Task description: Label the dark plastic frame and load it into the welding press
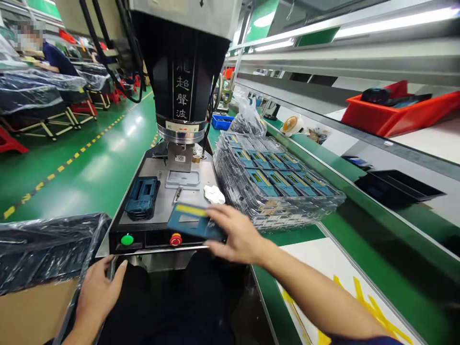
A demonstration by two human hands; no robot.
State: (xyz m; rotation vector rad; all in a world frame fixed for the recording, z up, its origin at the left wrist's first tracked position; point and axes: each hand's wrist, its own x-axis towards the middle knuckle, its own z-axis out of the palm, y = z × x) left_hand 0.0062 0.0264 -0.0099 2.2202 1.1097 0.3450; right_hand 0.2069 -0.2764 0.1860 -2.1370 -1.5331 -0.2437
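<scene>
Right hand (239, 235) fingers pinching blue part (194, 221) from its right edge

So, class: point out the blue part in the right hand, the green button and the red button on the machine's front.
blue part (190, 221), head view, its flat top face.
green button (127, 239), head view, its round cap.
red button (176, 239), head view, its round cap.

Stacked trays (276, 191) right of welder plate (172, 191), buttons (176, 239) at its front, wrapped box (43, 249) left
</scene>
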